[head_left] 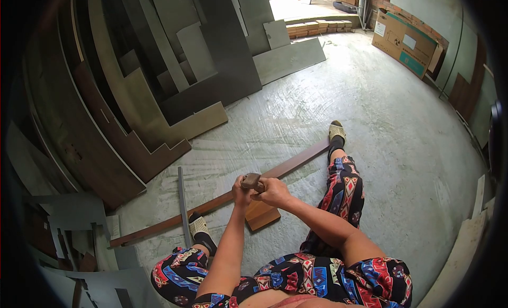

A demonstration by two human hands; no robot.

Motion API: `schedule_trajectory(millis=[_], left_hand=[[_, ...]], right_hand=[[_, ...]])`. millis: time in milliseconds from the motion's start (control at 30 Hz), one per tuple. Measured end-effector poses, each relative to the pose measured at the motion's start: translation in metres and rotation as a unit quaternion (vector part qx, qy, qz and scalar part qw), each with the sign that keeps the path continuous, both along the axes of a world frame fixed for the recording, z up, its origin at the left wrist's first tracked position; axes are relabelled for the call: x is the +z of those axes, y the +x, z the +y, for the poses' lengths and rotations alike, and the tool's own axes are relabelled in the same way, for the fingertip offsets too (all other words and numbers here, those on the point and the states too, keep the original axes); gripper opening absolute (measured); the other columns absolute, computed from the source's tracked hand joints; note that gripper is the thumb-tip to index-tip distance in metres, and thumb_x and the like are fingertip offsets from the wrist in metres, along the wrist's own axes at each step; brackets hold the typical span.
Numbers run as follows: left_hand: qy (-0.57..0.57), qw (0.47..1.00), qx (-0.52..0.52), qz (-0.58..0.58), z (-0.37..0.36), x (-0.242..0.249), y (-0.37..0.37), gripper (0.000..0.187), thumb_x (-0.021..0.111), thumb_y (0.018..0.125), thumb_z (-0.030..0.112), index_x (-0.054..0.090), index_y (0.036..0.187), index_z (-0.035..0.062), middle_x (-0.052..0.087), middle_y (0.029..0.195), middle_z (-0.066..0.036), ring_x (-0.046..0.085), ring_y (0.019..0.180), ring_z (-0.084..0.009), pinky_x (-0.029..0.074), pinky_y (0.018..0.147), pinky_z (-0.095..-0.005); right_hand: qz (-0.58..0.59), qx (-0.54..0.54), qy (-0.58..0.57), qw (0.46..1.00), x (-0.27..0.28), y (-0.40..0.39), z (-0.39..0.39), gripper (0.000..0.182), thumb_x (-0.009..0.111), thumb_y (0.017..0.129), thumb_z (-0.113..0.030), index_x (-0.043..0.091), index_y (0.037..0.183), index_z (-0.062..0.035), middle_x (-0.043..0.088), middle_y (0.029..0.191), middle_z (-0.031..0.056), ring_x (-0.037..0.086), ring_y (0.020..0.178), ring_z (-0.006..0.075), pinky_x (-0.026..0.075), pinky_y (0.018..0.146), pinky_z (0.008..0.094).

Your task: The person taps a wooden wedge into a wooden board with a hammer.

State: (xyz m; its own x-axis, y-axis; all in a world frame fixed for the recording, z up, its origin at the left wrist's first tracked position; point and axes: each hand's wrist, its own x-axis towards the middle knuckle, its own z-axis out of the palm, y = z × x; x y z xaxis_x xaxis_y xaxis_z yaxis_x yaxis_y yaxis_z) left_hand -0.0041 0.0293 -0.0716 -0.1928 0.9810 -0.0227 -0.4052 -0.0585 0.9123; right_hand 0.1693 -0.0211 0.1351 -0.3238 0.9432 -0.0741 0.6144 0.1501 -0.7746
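A long brown wooden strip point(301, 158) lies slantwise across the floor between my feet, passing under my hands. In my right hand point(275, 192) is a hammer point(251, 181), gripped close to its dark, blunt head. My left hand point(239, 192) is closed right beside the hammer head, above the strip. The hammer head partly covers its fingers, and what they hold is hidden. Just below my hands a short reddish-brown wooden block point(263, 216) rests on the floor.
A thin grey bar point(184, 207) crosses the strip near my left foot point(200, 228). My right foot point(336, 132) is by the strip's far end. Many cut boards point(227, 59) lean at the left. A cardboard box point(404, 41) stands at the back right.
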Motion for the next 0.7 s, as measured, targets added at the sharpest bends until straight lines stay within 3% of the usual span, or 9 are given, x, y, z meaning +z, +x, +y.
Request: schedule_trajectory(millis=[67, 133, 333, 367, 467, 533, 600, 667, 700], left_hand=[[0.006, 0.998, 0.008, 0.065, -0.007, 0.012, 0.004, 0.02, 0.073, 0.067, 0.013, 0.059, 0.081, 0.0072, 0.065, 0.079, -0.009, 0.064, 0.073, -0.0268, 0.05, 0.068, -0.0332], [0.031, 0.91, 0.051, 0.409, -0.031, 0.078, 0.02, 0.02, 0.073, 0.067, 0.012, 0.058, 0.08, 0.0071, 0.064, 0.079, -0.008, 0.063, 0.073, -0.0261, 0.05, 0.068, -0.0333], [0.023, 0.97, 0.018, 0.239, -0.012, 0.026, 0.01, 0.023, 0.073, 0.067, 0.015, 0.061, 0.084, 0.0071, 0.067, 0.087, -0.01, 0.065, 0.083, -0.0269, 0.05, 0.071, -0.0354], [0.023, 0.963, 0.021, 0.266, -0.011, 0.024, 0.01, 0.023, 0.073, 0.066, 0.015, 0.061, 0.085, 0.0072, 0.066, 0.088, -0.011, 0.065, 0.084, -0.0278, 0.05, 0.072, -0.0358], [0.044, 0.908, 0.029, 0.415, -0.021, 0.043, 0.013, 0.025, 0.072, 0.066, 0.011, 0.06, 0.088, 0.0074, 0.065, 0.09, -0.011, 0.063, 0.088, -0.0316, 0.05, 0.073, -0.0374], [0.045, 0.903, 0.033, 0.427, -0.027, 0.058, 0.014, 0.027, 0.072, 0.066, 0.011, 0.06, 0.09, 0.0073, 0.064, 0.091, -0.012, 0.063, 0.09, -0.0335, 0.05, 0.073, -0.0383], [0.043, 0.913, 0.042, 0.404, -0.025, 0.059, 0.014, 0.028, 0.072, 0.066, 0.011, 0.06, 0.091, 0.0071, 0.064, 0.092, -0.012, 0.063, 0.089, -0.0335, 0.05, 0.073, -0.0386], [0.031, 0.922, 0.031, 0.384, -0.021, 0.049, 0.012, 0.027, 0.072, 0.066, 0.011, 0.059, 0.09, 0.0069, 0.064, 0.091, -0.012, 0.063, 0.089, -0.0336, 0.05, 0.073, -0.0388], [0.034, 0.918, 0.034, 0.393, -0.018, 0.043, 0.011, 0.027, 0.072, 0.066, 0.011, 0.059, 0.089, 0.0069, 0.064, 0.091, -0.012, 0.062, 0.088, -0.0337, 0.05, 0.073, -0.0389]], right_hand=[[0.015, 0.008, -0.01, 1.0, 0.014, 0.002, -0.004, 0.044, 0.076, 0.067, -0.041, 0.065, 0.089, -0.0037, 0.065, 0.073, 0.0149, 0.063, 0.072, 0.0318, 0.048, 0.067, 0.0392], [0.002, 0.02, -0.037, 0.999, 0.028, 0.003, -0.007, 0.045, 0.076, 0.067, -0.04, 0.065, 0.092, -0.0046, 0.065, 0.075, 0.0138, 0.064, 0.074, 0.0312, 0.048, 0.068, 0.039], [-0.021, 0.012, -0.035, 0.999, 0.003, 0.003, -0.003, 0.046, 0.078, 0.067, -0.04, 0.065, 0.095, -0.0055, 0.065, 0.076, 0.0119, 0.062, 0.072, 0.0277, 0.048, 0.069, 0.0354], [-0.023, 0.009, -0.035, 0.999, 0.002, 0.002, -0.003, 0.046, 0.078, 0.067, -0.04, 0.065, 0.095, -0.0056, 0.065, 0.076, 0.0116, 0.062, 0.071, 0.0269, 0.048, 0.069, 0.0345], [0.126, 0.021, 0.01, 0.992, -0.022, 0.001, -0.003, 0.044, 0.078, 0.067, -0.037, 0.065, 0.095, -0.0061, 0.063, 0.071, 0.0097, 0.059, 0.067, 0.0233, 0.047, 0.067, 0.0336], [0.122, 0.02, 0.014, 0.992, -0.033, -0.002, 0.002, 0.043, 0.077, 0.067, -0.039, 0.065, 0.092, -0.0061, 0.065, 0.077, 0.0131, 0.063, 0.075, 0.0289, 0.048, 0.071, 0.0376], [0.072, 0.017, -0.022, 0.997, -0.032, -0.001, 0.006, 0.041, 0.077, 0.067, -0.036, 0.066, 0.094, -0.0062, 0.066, 0.079, 0.0121, 0.063, 0.076, 0.0267, 0.048, 0.072, 0.0368], [-0.024, 0.011, -0.101, 0.995, 0.005, 0.002, 0.001, 0.04, 0.079, 0.069, -0.029, 0.067, 0.099, -0.0066, 0.066, 0.078, 0.0068, 0.059, 0.071, 0.0167, 0.047, 0.071, 0.031], [-0.009, 0.011, -0.09, 0.996, 0.01, 0.003, 0.0, 0.04, 0.079, 0.068, -0.03, 0.067, 0.098, -0.0065, 0.065, 0.077, 0.0072, 0.059, 0.07, 0.0176, 0.047, 0.07, 0.0312]])
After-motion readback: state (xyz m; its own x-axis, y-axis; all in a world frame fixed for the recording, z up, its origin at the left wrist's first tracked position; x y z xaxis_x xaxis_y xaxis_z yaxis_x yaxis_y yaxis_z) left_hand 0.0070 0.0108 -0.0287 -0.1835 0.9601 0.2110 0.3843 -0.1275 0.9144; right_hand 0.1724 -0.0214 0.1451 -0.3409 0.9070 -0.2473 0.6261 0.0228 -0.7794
